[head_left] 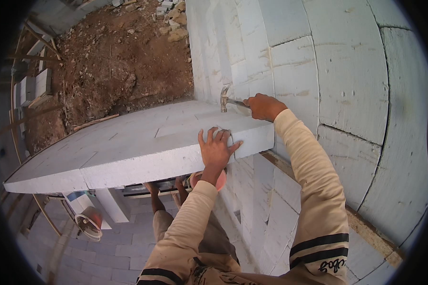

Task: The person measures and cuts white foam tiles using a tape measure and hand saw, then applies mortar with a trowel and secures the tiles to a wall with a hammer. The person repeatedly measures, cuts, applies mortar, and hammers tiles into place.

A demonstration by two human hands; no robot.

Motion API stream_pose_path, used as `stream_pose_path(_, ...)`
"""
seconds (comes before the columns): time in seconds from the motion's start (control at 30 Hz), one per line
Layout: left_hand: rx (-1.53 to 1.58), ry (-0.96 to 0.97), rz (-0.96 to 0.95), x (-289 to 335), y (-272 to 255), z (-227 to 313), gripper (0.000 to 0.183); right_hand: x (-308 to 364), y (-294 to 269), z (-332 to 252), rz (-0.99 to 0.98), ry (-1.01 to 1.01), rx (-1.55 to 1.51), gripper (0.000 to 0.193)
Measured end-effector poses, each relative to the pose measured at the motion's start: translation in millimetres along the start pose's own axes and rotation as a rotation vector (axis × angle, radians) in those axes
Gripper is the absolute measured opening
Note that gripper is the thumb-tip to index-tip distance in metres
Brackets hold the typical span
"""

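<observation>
My right hand [266,107] is closed round the handle of a claw hammer [224,99]. The hammer's metal head hangs over the far side of the wall top, close to the corner with the tall block wall. My left hand [216,148] lies with spread fingers on the top edge of a pale block wall [142,164], by the joint between two blocks. The end block [255,140] right of that joint sits against the tall wall. Its far face is partly hidden by my right hand.
A tall wall of pale blocks [347,80] rises on the right. Beyond the low wall is reddish soil [109,61] with rubble [176,23] and stacked blocks [35,88]. Below are a bucket [89,225], a pink tub [220,180] partly hidden by my arm, and a wooden beam [373,232].
</observation>
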State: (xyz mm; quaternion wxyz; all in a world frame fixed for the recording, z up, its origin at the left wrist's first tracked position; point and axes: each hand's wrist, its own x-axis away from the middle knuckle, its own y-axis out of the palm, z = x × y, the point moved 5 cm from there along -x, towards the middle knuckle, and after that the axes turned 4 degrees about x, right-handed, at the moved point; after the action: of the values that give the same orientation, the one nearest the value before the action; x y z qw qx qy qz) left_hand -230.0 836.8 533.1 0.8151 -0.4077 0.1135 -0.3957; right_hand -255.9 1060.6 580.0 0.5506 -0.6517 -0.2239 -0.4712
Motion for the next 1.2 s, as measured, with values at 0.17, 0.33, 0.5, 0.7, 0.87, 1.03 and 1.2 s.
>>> stream_pose_path(0.17, -0.011, 0.001, 0.004, 0.2, -0.9, 0.9, 0.053, 1.0, -12.3, -9.1, 0.067, 0.023, 0.004, 0.034)
stream_pose_path(0.33, -0.01, -0.012, -0.034, -0.9, 0.3, 0.8, 0.053, -2.2, 0.1, -15.5, -0.041, -0.056, 0.042, 0.029)
stream_pose_path(0.5, 0.002, -0.017, -0.03, -1.3, 0.2, 0.6, 0.052, -8.0, 11.6, -9.2, 0.029, -0.008, -0.061, 0.03)
stream_pose_path(0.7, -0.003, 0.021, 0.032, 1.4, -0.7, 0.1, 0.05, -6.1, -6.7, 5.8, -0.02, -0.048, 0.068, 0.033)
stream_pose_path(0.87, 0.022, 0.031, 0.051, 1.1, 1.1, -1.9, 0.05, 12.6, -17.1, 25.3, 0.416, 0.182, -0.005, 0.031)
stream_pose_path(1.03, 0.017, 0.023, 0.031, -0.5, 1.8, -2.0, 0.051, 14.0, 11.1, 25.6, -0.153, 0.051, 0.169, 0.033)
stream_pose_path(1.2, 0.035, 0.004, 0.015, 1.7, 0.6, -2.0, 0.051, 10.5, -17.8, 36.7, 0.096, 0.136, 0.097, 0.03)
